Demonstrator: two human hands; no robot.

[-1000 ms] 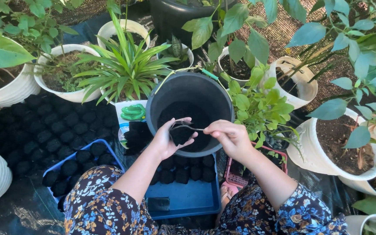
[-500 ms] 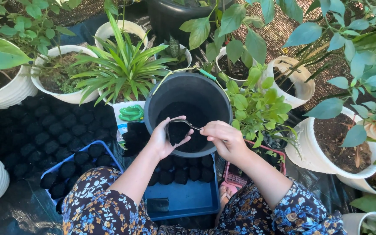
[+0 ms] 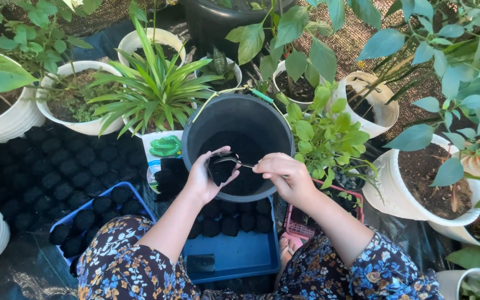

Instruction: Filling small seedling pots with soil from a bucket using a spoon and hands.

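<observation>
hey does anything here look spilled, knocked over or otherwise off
Nothing stands out. The left hand holds a small black bag over the black bucket, the right hand spoons soil in, and the filled bags sit upright in the blue tray.

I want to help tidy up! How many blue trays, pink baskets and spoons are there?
Blue trays: 2
Pink baskets: 1
Spoons: 1
Total: 4
</observation>
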